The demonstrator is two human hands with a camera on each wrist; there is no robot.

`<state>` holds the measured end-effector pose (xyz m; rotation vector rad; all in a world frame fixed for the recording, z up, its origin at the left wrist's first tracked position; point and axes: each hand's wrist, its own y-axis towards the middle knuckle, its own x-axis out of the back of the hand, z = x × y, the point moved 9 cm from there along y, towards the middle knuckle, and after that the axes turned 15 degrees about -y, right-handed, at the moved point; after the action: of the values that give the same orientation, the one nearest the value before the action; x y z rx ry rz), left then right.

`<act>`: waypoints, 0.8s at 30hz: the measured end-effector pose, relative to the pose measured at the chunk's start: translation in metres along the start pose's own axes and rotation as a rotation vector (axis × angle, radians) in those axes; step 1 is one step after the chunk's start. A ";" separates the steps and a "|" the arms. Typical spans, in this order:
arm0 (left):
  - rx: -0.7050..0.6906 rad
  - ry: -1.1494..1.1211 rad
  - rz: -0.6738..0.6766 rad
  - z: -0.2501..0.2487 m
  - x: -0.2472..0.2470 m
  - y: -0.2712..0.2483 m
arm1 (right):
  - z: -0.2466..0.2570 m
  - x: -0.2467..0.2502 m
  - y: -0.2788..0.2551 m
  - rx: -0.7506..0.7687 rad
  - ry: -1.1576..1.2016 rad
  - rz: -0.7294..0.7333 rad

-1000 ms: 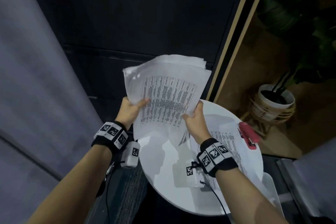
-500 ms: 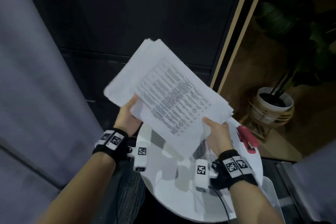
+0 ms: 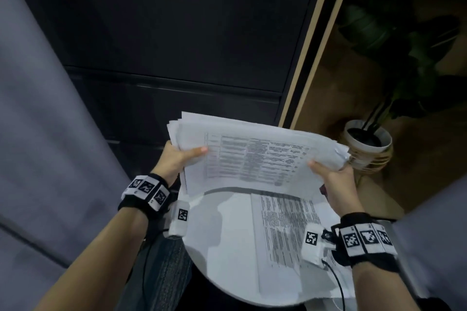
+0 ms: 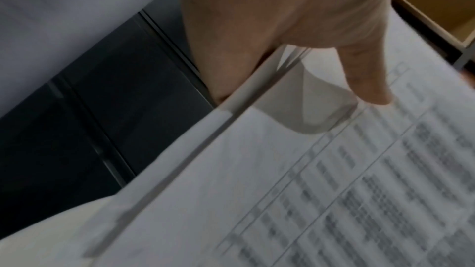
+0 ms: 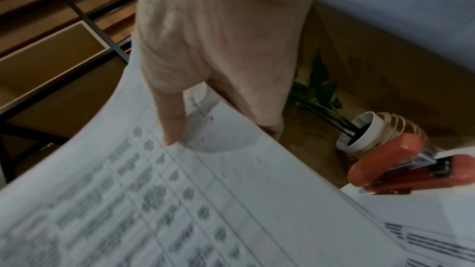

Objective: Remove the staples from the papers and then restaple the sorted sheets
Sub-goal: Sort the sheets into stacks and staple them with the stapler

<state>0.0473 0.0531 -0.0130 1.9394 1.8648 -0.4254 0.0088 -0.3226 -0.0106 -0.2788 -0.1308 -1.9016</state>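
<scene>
Both hands, left hand [image 3: 177, 159] and right hand [image 3: 337, 179], pinch the paper stack [image 3: 255, 156] by its ends (thumbs on top), squaring it; next likely needs the stapler [image 5: 401, 166].

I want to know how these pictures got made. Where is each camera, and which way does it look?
Head: on the person's head, looking down at both forearms, the left hand, the right hand, the paper stack and the white table.
Left wrist: looks along the left hand at its thumb on the stack.
Right wrist: looks along the right hand at the stack, the red stapler and the plant pot.
Shared: all show the stack.
</scene>
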 end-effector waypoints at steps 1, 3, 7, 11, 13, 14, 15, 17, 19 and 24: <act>0.010 -0.007 -0.002 0.003 0.000 0.000 | 0.000 0.001 -0.002 0.004 -0.004 0.028; 0.044 0.014 -0.006 0.012 -0.001 -0.002 | -0.004 -0.001 -0.005 -0.001 -0.031 0.067; 0.098 0.096 -0.039 0.032 -0.002 -0.002 | -0.027 -0.005 -0.001 -0.068 -0.079 0.042; 0.094 0.087 -0.077 0.030 -0.009 0.000 | -0.040 -0.013 0.002 -0.104 -0.058 0.001; 0.049 0.060 -0.068 0.017 -0.013 0.002 | -0.031 -0.008 0.002 -0.067 -0.003 -0.015; 0.017 0.034 -0.063 0.009 -0.013 0.002 | -0.024 -0.004 0.002 -0.038 0.027 -0.021; -0.009 0.008 -0.058 0.003 -0.012 0.004 | -0.018 0.000 0.002 -0.015 0.052 -0.030; -0.012 -0.009 -0.040 0.002 -0.007 0.005 | -0.014 0.006 0.002 0.003 0.068 -0.049; 0.072 0.040 -0.031 0.022 -0.001 0.004 | -0.023 0.007 0.002 -0.024 -0.009 -0.078; 0.126 0.152 -0.096 0.059 0.000 -0.003 | -0.039 -0.008 0.003 -0.079 -0.118 -0.076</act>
<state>0.0476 0.0236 -0.0645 2.0188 2.0796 -0.4456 0.0093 -0.3253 -0.0501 -0.4454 -0.1479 -1.9682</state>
